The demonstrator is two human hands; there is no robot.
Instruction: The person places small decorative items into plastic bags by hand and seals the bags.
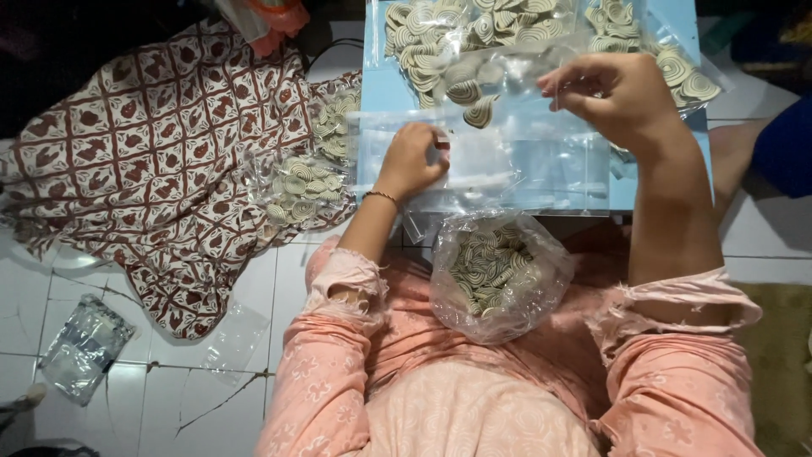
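Observation:
My right hand [622, 93] pinches the upper edge of a clear plastic bag [491, 89] that has a few round spiral-patterned snack pieces in it. My left hand [413, 159] presses down on a stack of flat empty clear bags [524, 169] lying on a light blue surface [385, 85]. An open plastic bag full of spiral snack pieces [497, 271] rests in my lap, between my pink sleeves.
Several filled bags of the same snacks [309, 182] lie on a red and white patterned cloth [152, 152] at left. More filled bags [677, 59] crowd the back. An empty plastic wrapper [83, 347] lies on the cracked white tile floor. A person's limb [744, 152] shows at right.

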